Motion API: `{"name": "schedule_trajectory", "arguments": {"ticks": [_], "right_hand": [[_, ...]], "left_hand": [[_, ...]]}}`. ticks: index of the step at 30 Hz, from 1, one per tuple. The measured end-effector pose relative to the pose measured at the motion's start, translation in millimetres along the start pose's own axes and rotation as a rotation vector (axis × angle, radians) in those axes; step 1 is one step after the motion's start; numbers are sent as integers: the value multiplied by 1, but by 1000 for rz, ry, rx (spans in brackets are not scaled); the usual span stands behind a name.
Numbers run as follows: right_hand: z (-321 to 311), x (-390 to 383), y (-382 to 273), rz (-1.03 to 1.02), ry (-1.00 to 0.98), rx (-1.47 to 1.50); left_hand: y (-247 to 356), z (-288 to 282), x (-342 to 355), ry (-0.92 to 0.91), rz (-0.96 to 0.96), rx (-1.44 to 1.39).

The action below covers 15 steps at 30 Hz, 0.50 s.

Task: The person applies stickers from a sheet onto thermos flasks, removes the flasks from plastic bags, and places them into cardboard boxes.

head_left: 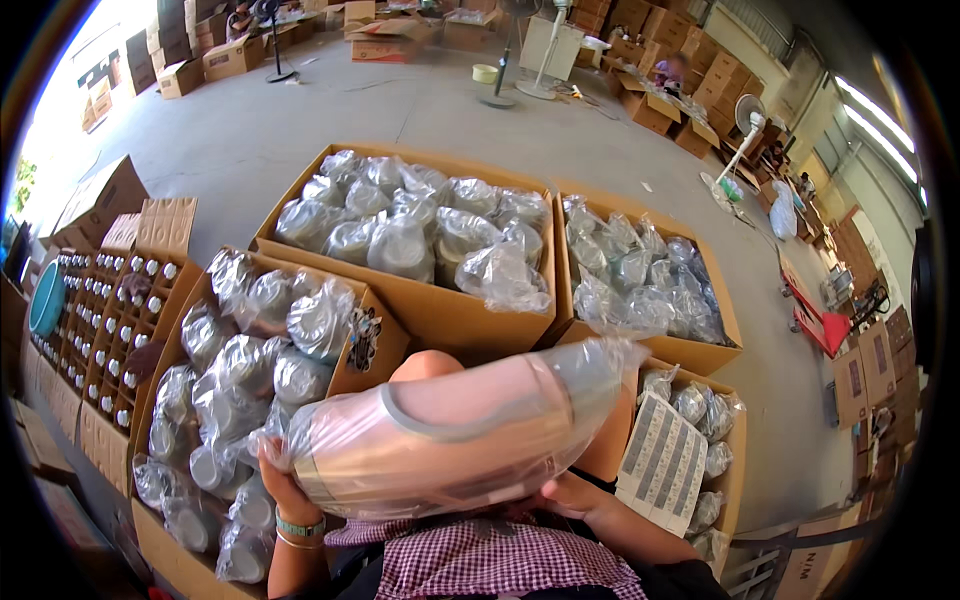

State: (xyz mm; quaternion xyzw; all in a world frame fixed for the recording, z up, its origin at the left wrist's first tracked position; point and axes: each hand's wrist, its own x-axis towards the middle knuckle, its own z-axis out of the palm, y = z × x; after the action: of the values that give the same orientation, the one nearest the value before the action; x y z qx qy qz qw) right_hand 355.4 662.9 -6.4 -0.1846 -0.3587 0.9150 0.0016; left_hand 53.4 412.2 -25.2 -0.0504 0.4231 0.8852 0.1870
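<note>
Across my lap lies a large pink thermos jug (480, 405) with a grey handle, wrapped in a clear plastic bag. It is on its side, with its grey end pointing up and to the right. My left hand (284, 488) grips the bagged left end, its fingers partly hidden by the plastic. At the lower right, my right hand (572, 494) is closed against the underside of the jug, its fingertips mostly out of sight. Beside my right forearm, a printed sheet of labels (662, 462) rests on an open carton (738, 440) of bagged items.
Open cartons of plastic-wrapped items surround me: one at left (140, 530), one ahead (470, 318), one ahead right (722, 318). Further left stands a divided carton (165, 315) of white-topped pieces with a blue basin (46, 298). Fans, a red trolley (822, 322) and distant people are beyond.
</note>
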Motion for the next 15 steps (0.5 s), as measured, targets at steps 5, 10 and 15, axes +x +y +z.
{"name": "schedule_trajectory", "arguments": {"ticks": [5,10,15], "right_hand": [[-63,6,-37,17,175,114],[-93,54,-119,-412,571,-1047],[-148,150,-247,-482,534,-436]], "left_hand": [[-15,11,31,-405,260,125],[-45,98,113,-696,425,262],[-103,273,247,-380,291,739]]}}
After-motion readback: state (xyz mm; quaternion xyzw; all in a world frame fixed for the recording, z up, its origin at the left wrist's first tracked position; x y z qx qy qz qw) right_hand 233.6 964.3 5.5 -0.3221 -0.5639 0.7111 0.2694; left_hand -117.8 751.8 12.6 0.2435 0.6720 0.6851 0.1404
